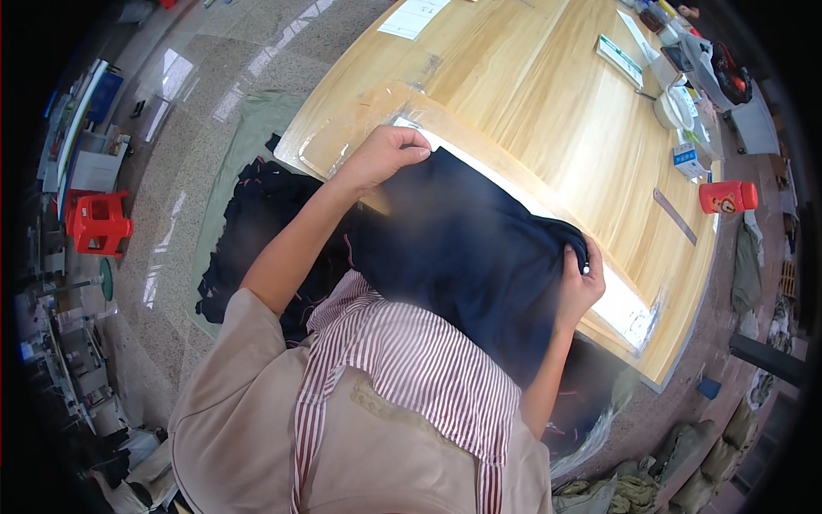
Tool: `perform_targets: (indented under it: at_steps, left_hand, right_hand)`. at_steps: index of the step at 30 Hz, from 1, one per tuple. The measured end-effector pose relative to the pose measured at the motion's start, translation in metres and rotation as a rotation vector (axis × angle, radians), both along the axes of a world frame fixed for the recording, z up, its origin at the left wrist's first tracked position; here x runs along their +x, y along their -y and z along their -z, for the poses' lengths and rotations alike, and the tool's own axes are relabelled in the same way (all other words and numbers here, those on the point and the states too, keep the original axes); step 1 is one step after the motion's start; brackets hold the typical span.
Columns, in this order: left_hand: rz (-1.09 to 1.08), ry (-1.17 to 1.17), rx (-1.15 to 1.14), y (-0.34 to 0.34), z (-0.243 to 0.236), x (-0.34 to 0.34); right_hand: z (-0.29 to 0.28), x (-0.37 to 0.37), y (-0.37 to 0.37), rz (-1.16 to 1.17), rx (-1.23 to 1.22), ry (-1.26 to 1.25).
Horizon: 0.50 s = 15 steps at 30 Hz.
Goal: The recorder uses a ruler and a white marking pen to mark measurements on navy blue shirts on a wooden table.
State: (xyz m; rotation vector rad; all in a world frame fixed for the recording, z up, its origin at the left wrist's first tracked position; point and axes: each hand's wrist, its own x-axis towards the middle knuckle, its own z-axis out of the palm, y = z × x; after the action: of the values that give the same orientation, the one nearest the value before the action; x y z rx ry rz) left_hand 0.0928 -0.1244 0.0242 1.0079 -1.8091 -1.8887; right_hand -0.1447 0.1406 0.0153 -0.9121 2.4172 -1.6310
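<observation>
Two-handed spreading, seemingly | left hand (377, 161) and right hand (584, 287): fingers are pinching navy-blue fabric panel (467, 227) | next likely needing right-end fold straightened

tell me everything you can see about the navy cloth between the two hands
The navy cloth looks like soft, plain woven or knitted fabric, spread fairly flat with slight ripples. The left hand pinches its far left corner; the right hand grips the right end, where it bunches into a fold. Its far edge lies along a white strip on the wooden table, and the rest drapes toward the striped apron. Hazy patches hide finer detail.
</observation>
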Motion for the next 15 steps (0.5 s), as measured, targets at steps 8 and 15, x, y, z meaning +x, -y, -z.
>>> perform_targets:
  at_steps: [8, 15]
  left_hand:
    - [-0.024, -0.007, -0.009, 0.0, 0.006, -0.002]
    - [-0.035, 0.089, -0.204, -0.002, 0.01, -0.006]
  right_hand:
    - [-0.004, 0.002, 0.001, -0.002, 0.003, 0.041]
    - [-0.001, 0.0, -0.001, 0.006, 0.015, 0.018]
